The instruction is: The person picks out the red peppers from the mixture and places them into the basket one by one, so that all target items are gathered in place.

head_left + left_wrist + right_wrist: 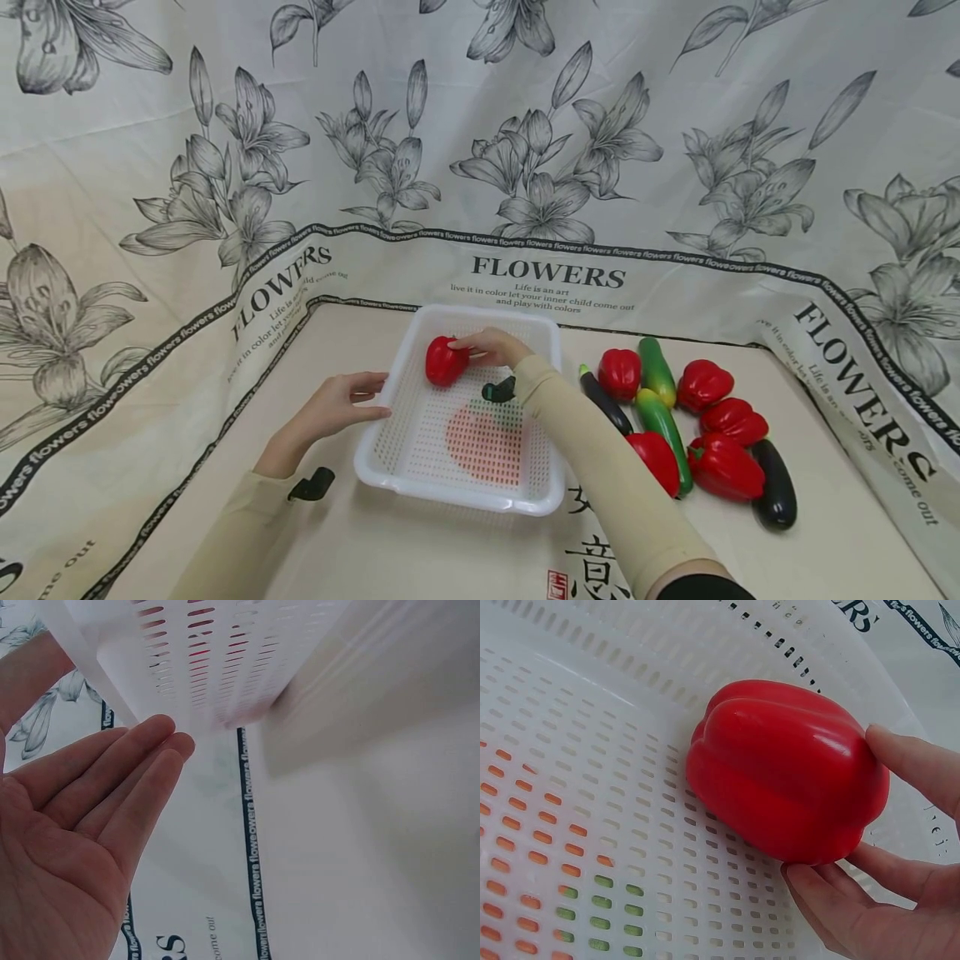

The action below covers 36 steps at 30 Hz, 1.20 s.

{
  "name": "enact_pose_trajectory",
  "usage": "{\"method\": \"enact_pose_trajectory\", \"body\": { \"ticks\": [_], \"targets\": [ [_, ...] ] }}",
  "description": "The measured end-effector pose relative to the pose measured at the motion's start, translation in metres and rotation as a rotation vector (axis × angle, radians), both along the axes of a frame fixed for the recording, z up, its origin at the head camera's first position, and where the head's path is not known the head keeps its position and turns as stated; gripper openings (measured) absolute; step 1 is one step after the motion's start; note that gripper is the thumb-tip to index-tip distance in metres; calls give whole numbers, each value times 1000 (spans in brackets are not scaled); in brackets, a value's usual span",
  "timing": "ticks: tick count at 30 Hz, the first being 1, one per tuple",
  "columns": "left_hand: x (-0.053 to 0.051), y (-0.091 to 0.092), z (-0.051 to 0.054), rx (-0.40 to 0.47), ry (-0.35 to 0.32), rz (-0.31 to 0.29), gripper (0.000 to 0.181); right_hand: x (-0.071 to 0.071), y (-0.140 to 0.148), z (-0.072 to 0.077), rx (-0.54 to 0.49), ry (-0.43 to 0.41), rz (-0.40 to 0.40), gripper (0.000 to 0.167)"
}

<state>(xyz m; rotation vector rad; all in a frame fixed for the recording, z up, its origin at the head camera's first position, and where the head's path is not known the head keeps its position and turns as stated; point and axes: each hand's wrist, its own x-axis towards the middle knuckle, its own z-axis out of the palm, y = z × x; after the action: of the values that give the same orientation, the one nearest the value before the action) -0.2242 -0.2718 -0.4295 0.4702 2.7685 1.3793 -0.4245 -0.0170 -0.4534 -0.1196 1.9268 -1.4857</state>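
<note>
A red bell pepper (pixel 446 362) is inside the white perforated basket (pixel 459 498), toward its far left part. My right hand (pixel 491 346) holds the pepper's right end; in the right wrist view the thumb lies on one side of the pepper (pixel 787 772) and the fingers (pixel 832 892) on the other. My left hand (pixel 337 410) is at the basket's left rim, thumb and fingers around the edge. In the left wrist view several fingers of this hand (pixel 97 802) extend, straight, along the outside of the basket wall (pixel 217 660).
Right of the basket lie several red peppers (pixel 726 468), green zucchini-like vegetables (pixel 663 429) and two dark eggplants (pixel 774 485). A flower-printed cloth (pixel 540 100) hangs behind the table. Black characters (pixel 596 567) are printed on the table cover near the front.
</note>
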Motion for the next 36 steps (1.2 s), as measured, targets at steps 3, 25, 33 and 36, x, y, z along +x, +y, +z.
{"method": "enact_pose_trajectory", "body": {
  "ticks": [3, 25, 33, 36],
  "targets": [
    [0, 0, -1, -2, 4, -5, 64, -7, -1, -8, -3, -7, -16, 49],
    [-1, -2, -2, 4, -9, -2, 65, 18, 10, 23, -47, 19, 62, 41],
    [-3, -2, -6, 11, -12, -8, 64, 17, 21, 31, -38, -48, 72, 45],
    [-3, -3, -5, 9, -17, -1, 64, 16, 26, 35, -19, -54, 72, 45]
  ]
}}
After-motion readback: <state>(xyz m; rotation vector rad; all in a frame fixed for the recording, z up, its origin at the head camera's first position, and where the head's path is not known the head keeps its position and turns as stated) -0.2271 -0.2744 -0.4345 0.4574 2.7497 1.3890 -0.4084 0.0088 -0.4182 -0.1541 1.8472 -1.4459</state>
